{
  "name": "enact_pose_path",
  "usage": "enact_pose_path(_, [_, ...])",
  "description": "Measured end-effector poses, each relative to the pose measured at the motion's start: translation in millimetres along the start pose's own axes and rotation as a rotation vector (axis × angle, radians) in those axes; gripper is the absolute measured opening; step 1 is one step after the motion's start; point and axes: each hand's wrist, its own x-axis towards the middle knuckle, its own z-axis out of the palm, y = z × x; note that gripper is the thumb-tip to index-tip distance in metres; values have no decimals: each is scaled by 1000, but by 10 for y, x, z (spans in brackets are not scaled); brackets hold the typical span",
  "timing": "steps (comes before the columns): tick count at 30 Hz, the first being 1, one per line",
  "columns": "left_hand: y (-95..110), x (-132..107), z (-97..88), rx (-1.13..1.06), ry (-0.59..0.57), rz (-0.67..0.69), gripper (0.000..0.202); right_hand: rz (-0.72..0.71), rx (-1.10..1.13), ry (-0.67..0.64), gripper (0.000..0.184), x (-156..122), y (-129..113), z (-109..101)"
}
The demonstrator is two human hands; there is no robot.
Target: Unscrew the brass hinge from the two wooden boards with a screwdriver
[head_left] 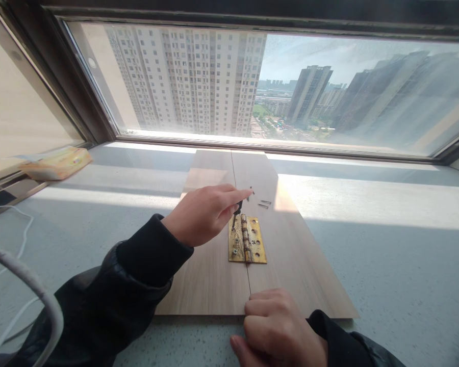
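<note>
A worn brass hinge (255, 244) lies across the seam between two pale wooden boards (290, 270), its knuckle along the seam. My left hand (204, 211) is closed around the dark handle of a screwdriver (237, 209), mostly hidden by the fingers. The shaft slants down to the upper part of the hinge's left leaf, where screw heads (235, 251) show lower down. Holes in the right leaf look unfilled. Beyond the hinge lie several loose screws (265, 202). My right hand (277, 326) rests as a loose fist at the boards' front edge; its palm is hidden.
The boards sit on a speckled pale sill (386, 255) below a large window (290, 92). A soft yellow-orange packet (55, 162) is at the far left. White cables (48, 300) loop beside my left sleeve.
</note>
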Motion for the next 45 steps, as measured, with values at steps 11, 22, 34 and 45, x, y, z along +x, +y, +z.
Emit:
enact_pose_path(11, [-31,34,4,-138,110,-95,20,3,-16,10,32,9,-11,-17])
enact_pose_path(22, [-62,36,146,-28,297,-263,31,-9,-26,38,33,10,-12,21])
enact_pose_path(34, [-61,52,196,-301,184,-47,20,-9,-28,25,32,28,-22,-22])
enact_pose_path(45, [-193,59,-26,-627,-181,-125,25,-2,-14,14,32,38,-15,-24])
